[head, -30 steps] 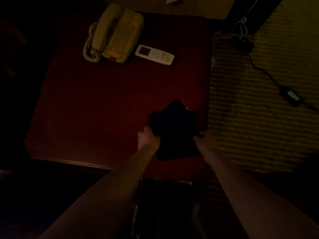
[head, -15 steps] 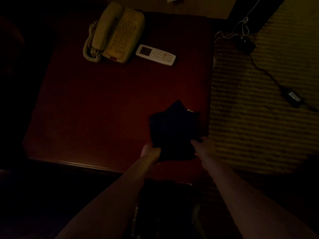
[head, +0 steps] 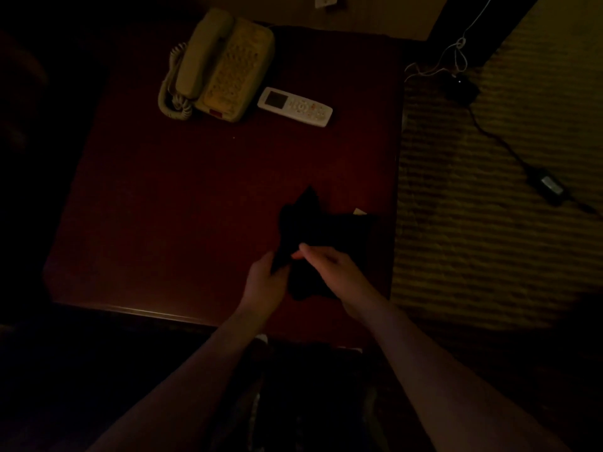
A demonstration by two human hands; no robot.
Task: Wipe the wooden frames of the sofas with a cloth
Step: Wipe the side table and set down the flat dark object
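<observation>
Dark cloth [head: 321,236] lies rumpled on the red-brown tabletop [head: 182,203], toward its near right corner, at about four o'clock from the tabletop's middle. The step in hand looks like getting the cloth ready, gathering or folding it, before any sofa frame is wiped; no sofa frame shows plainly in the dim view. The left hand [head: 266,282] sits at the cloth's seven o'clock edge with its fingers curled onto a fold of it. The right hand [head: 329,267] lies across the cloth's near part, fingers reaching toward nine o'clock until they almost meet the left hand; they seem to pinch the fabric, though the light is too poor to be sure. The next move probably calls for bunching the cloth into one firm pad and lifting it clear. At twelve o'clock, well apart from the cloth, stand a beige telephone [head: 218,65] and a white remote [head: 295,107].
</observation>
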